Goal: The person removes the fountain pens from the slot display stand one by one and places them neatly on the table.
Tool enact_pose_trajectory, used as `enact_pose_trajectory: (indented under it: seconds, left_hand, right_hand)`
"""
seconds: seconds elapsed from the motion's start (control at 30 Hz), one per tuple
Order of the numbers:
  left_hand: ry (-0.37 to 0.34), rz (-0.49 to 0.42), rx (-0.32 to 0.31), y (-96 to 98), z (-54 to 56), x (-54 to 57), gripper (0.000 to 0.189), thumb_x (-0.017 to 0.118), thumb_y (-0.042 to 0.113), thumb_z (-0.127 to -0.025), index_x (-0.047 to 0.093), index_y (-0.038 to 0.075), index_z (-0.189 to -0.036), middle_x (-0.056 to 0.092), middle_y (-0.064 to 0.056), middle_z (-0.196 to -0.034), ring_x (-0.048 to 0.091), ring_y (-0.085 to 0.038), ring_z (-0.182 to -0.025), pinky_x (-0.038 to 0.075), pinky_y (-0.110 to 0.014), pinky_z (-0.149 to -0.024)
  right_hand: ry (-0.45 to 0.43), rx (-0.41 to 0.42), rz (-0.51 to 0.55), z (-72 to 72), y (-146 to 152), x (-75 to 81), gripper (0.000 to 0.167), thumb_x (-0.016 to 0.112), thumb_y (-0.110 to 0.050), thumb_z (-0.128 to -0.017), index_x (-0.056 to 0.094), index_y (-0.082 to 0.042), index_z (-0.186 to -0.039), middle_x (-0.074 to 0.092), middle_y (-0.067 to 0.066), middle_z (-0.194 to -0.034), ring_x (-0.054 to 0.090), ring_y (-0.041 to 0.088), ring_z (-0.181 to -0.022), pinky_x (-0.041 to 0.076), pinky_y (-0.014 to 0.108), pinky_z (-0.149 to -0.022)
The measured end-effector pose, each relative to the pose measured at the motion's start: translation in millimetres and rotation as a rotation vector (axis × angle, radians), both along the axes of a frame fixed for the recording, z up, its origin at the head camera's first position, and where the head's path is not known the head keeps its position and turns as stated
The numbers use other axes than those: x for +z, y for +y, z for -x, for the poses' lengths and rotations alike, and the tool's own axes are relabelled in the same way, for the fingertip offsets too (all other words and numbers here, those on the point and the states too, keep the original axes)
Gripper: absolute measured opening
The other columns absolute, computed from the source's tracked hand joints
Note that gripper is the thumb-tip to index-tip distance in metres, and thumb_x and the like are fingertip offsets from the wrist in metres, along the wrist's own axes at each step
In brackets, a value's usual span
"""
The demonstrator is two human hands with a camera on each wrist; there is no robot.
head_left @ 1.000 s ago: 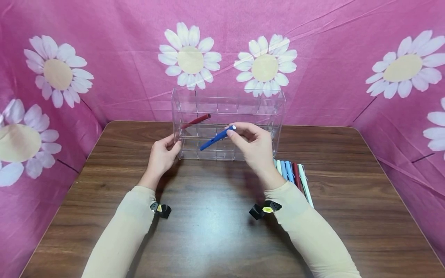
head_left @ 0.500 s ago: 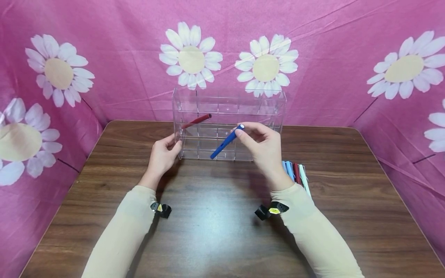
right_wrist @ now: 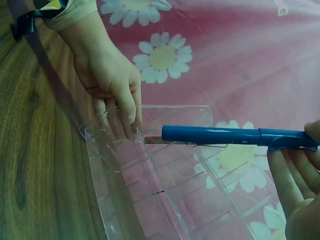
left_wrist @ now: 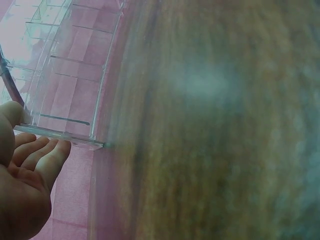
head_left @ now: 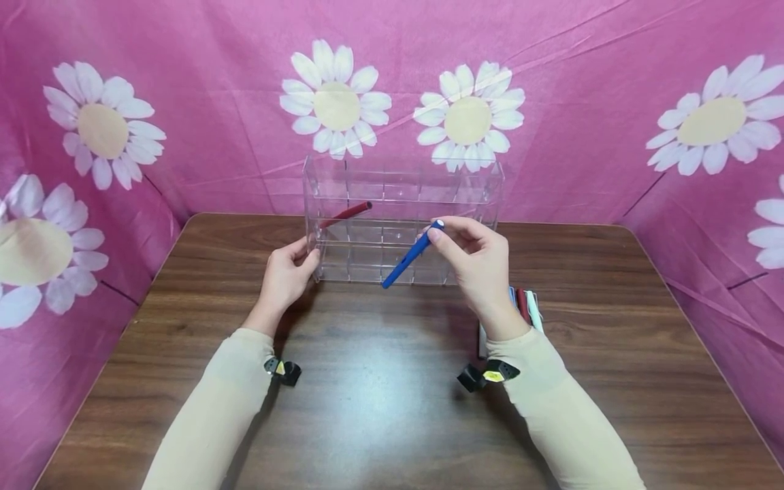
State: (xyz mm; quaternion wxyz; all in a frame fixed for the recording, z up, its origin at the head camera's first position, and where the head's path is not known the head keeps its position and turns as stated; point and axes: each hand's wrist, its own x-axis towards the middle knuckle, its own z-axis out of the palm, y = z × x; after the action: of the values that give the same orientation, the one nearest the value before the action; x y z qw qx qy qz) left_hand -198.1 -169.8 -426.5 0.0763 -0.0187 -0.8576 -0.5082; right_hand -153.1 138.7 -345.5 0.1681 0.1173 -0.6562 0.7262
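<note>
One red pen (head_left: 347, 214) aslant in the clear compartmented rack (head_left: 401, 200).

Wood-grained table (head_left: 367, 442) before a pink daisy-patterned backdrop (head_left: 239, 68), apparently creased cloth.

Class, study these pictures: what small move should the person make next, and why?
Probably ease the blue pen into the clear rack, near the red pen: the right hand pinches the blue pen in front of the rack, the red pen leans in the rack's left end, and the left hand grips that end, which should help steady it.
</note>
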Motion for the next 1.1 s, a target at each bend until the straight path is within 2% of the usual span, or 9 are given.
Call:
enact_pose_trajectory:
  seconds: [0.13, 0.3, 0.47, 0.67, 0.8, 0.9, 0.97, 1.0, 1.1]
  left_hand:
    - [0.007, 0.000, 0.000, -0.8, -1.4, -1.3, 0.040, 0.063, 0.013, -0.104, 0.069, 0.005, -0.143, 0.077, -0.018, -0.126, 0.062, 0.012, -0.085, 0.048, -0.003, -0.080]
    - [0.015, 0.003, 0.001, -0.5, -1.5, -1.1, 0.040, 0.064, 0.013, -0.104, 0.070, 0.005, -0.143, 0.078, -0.019, -0.125, 0.060, 0.014, -0.083, 0.048, -0.003, -0.079]
    - [-0.001, 0.000, -0.003, 0.0, -1.3, -1.0, 0.041, 0.064, 0.014, -0.104, 0.069, 0.005, -0.144, 0.077, -0.019, -0.126, 0.061, 0.013, -0.084, 0.049, -0.003, -0.079]
    - [-0.004, -0.010, 0.002, 0.0, -2.9, -0.4, 0.041, 0.064, 0.014, -0.104, 0.069, 0.006, -0.144, 0.077, -0.019, -0.127, 0.061, 0.013, -0.085, 0.048, -0.003, -0.080]
    - [0.003, -0.013, -0.004, 0.6, -3.4, 0.0, 0.040, 0.063, 0.013, -0.105, 0.069, 0.004, -0.143, 0.077, -0.021, -0.125, 0.061, 0.014, -0.084, 0.049, -0.003, -0.078]
    - [0.012, 0.006, -0.002, 0.9, -2.8, -0.1, 0.040, 0.063, 0.013, -0.104, 0.070, 0.004, -0.142, 0.077, -0.020, -0.124, 0.062, 0.011, -0.085, 0.048, -0.003, -0.079]
    - [0.021, 0.014, 0.002, 1.3, -2.4, -0.3, 0.039, 0.063, 0.013, -0.104, 0.070, 0.004, -0.142, 0.077, -0.019, -0.124, 0.064, 0.008, -0.088, 0.047, -0.003, -0.080]
    - [0.026, 0.016, 0.002, 1.4, -2.2, -0.5, 0.039, 0.063, 0.013, -0.104, 0.070, 0.004, -0.142, 0.077, -0.019, -0.124, 0.064, 0.007, -0.088, 0.047, -0.003, -0.081]
    - [0.034, 0.017, 0.004, 2.1, -2.2, -0.3, 0.039, 0.063, 0.012, -0.104, 0.071, 0.003, -0.141, 0.078, -0.020, -0.123, 0.065, 0.007, -0.089, 0.047, -0.003, -0.081]
  right_hand:
    - [-0.013, -0.022, -0.030, -1.4, 3, -1.7, 0.015, 0.077, 0.005, -0.094, 0.080, -0.001, -0.108, 0.083, -0.006, -0.091, 0.076, 0.007, -0.081, 0.065, 0.024, -0.078]
    - [-0.012, -0.032, -0.061, -3.6, 8, -2.0, 0.016, 0.079, 0.001, -0.095, 0.079, 0.004, -0.110, 0.083, -0.002, -0.090, 0.076, 0.008, -0.080, 0.064, 0.024, -0.076]
    - [-0.005, -0.026, -0.087, -5.1, 13, -1.4, 0.015, 0.080, -0.003, -0.095, 0.081, -0.002, -0.111, 0.083, -0.001, -0.089, 0.076, 0.010, -0.078, 0.063, 0.023, -0.076]
    - [-0.006, -0.015, -0.159, -5.4, 20, -0.4, 0.016, 0.081, -0.004, -0.095, 0.082, -0.005, -0.111, 0.083, -0.005, -0.086, 0.075, 0.010, -0.077, 0.061, 0.024, -0.073]
    - [-0.025, -0.041, -0.210, -6.6, 26, -0.7, 0.017, 0.081, -0.006, -0.095, 0.082, -0.002, -0.112, 0.082, -0.009, -0.085, 0.074, 0.009, -0.074, 0.051, 0.020, -0.059]
    - [-0.035, -0.064, -0.246, -8.4, 30, -0.5, 0.019, 0.082, -0.008, -0.095, 0.081, 0.000, -0.113, 0.081, -0.012, -0.084, 0.064, 0.005, -0.063, 0.036, 0.021, -0.048]
    - [-0.041, -0.070, -0.255, -9.5, 33, -0.1, 0.020, 0.082, -0.009, -0.095, 0.082, -0.001, -0.113, 0.081, -0.013, -0.085, 0.058, 0.003, -0.059, 0.033, 0.021, -0.045]
    - [-0.046, -0.074, -0.258, -10.0, 34, 0.0, 0.020, 0.083, -0.010, -0.095, 0.082, -0.002, -0.113, 0.081, -0.012, -0.086, 0.057, 0.002, -0.060, 0.033, 0.021, -0.046]
    - [-0.061, -0.071, -0.244, -10.8, 37, 0.9, 0.019, 0.083, -0.012, -0.095, 0.083, -0.004, -0.113, 0.083, -0.008, -0.088, 0.065, 0.002, -0.066, 0.045, 0.019, -0.052]
